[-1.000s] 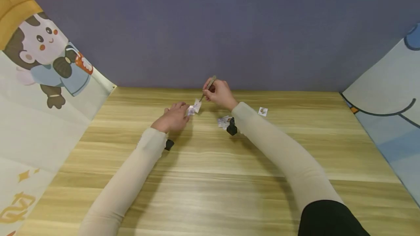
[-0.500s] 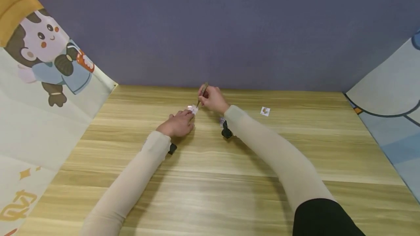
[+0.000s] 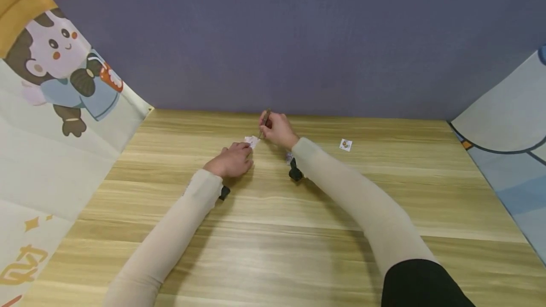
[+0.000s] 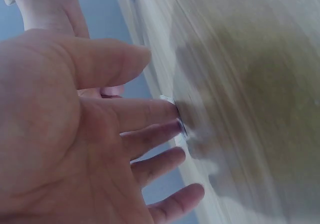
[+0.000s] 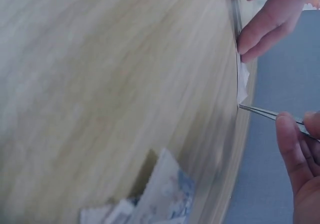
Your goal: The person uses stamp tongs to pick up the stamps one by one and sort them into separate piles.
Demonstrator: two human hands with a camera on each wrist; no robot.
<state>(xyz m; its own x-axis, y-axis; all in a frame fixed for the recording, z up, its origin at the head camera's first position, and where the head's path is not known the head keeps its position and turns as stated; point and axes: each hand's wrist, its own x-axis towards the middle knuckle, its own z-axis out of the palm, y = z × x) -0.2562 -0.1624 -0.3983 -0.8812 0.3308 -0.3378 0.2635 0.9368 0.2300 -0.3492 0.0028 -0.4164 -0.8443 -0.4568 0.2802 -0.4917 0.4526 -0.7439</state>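
Observation:
My right hand (image 3: 278,129) pinches a pair of metal tweezers (image 5: 265,112) between thumb and fingers. The tweezers' tips meet the edge of a small white printed paper piece (image 3: 252,141) lying on the table. From the other side, my left hand (image 3: 232,160) presses that piece with its fingertips (image 4: 167,109), fingers straight and the thumb apart. In the right wrist view the paper (image 5: 243,81) shows as a thin strip between the left fingers and the tweezers. Several more printed paper pieces (image 5: 167,191) lie in a loose heap below my right wrist, partly hidden by it in the head view.
A single small square sticker-like paper (image 3: 346,145) with an orange-brown print lies on the wood-grain table (image 3: 264,250), right of my right forearm. A grey-blue wall (image 3: 298,37) rises at the table's far edge. Cartoon-printed panels (image 3: 85,146) stand at both sides.
Both hands have come closer together; the right hand moved left and down with the tweezers, to the paper's edge. The left fingers shifted slightly right. Over the last half second little has moved.

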